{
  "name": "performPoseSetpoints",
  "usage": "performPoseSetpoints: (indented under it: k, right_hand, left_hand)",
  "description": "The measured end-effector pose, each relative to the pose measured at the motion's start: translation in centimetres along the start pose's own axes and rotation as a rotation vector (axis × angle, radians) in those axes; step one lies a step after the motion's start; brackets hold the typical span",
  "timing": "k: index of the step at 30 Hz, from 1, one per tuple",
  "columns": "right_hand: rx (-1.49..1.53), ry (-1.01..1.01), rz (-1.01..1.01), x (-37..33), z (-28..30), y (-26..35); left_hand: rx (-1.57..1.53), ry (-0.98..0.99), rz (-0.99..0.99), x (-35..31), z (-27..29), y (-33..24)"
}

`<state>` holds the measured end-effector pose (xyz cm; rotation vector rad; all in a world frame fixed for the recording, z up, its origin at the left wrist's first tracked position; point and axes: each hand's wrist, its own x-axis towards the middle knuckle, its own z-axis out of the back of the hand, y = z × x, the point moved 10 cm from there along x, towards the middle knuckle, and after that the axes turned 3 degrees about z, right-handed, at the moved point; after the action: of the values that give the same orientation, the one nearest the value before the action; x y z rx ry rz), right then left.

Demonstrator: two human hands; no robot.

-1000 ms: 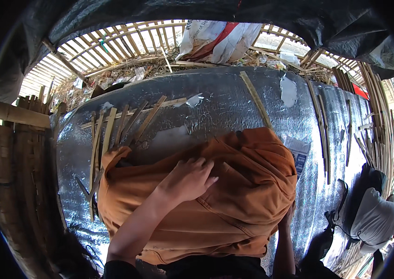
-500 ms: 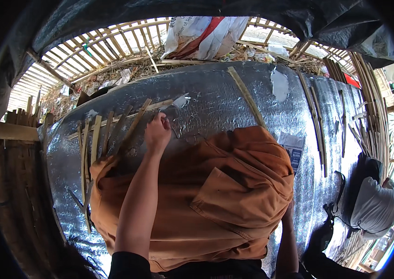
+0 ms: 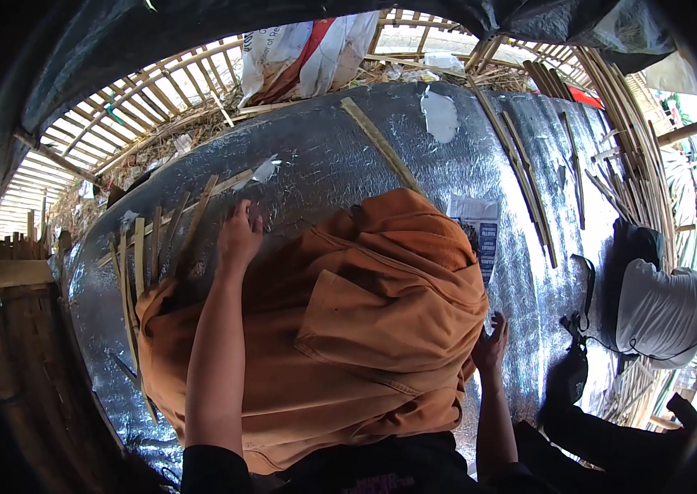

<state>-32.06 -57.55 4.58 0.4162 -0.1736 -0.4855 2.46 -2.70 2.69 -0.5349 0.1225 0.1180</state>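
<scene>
An orange-brown sweatshirt [image 3: 283,395] with a large front pocket lies spread and rumpled before me, its bunched, hood-like end at the upper right. My left hand [image 3: 239,239] hovers just past its far edge, over the silver foil sheet [image 3: 315,156]. The fingers there are loosely bent and apart, with nothing visible in them. Beside the garment's right edge is my right hand [image 3: 491,346], fingers spread and empty. Whether it touches the cloth I cannot tell.
Several bamboo strips [image 3: 139,255] lie at the left, with more [image 3: 521,165] on the right. A printed packet [image 3: 478,226] rests by the sweatshirt. Farther right sits a grey-and-black bag [image 3: 661,313]. Slatted bamboo fencing [image 3: 176,90] and a white sack [image 3: 315,58] stand at the back.
My right hand has come out from behind the sweatshirt's right edge and spread its fingers. The left hand's fingers have loosened from a closed curl. The whole view has shifted slightly.
</scene>
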Motion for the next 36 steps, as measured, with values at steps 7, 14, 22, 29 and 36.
performPoseSetpoints:
  k: [7, 14, 22, 29, 36]
  right_hand:
    - [-0.167, 0.120, 0.131, -0.5, -0.5, 1.3]
    - [-0.069, 0.211, 0.233, 1.0, -2.5, -1.6]
    - [0.490, 0.187, -0.155, 1.1, 2.0, 0.8]
    - [1.004, 0.269, -0.461, 3.7, 3.7, 4.4]
    - [0.572, 0.122, -0.156, 13.4, 10.4, 19.2]
  left_hand:
    - [0.066, 0.017, -0.023, 0.5, -0.9, 1.3]
    - [0.050, 0.025, -0.009, -0.4, -1.0, -0.3]
    - [0.101, -0.058, -0.038, -0.3, -0.4, -0.3]
    - [0.185, -0.203, -0.055, -0.7, 0.6, -0.7]
    - [0.313, -0.224, -0.034, -0.5, 1.0, -2.5]
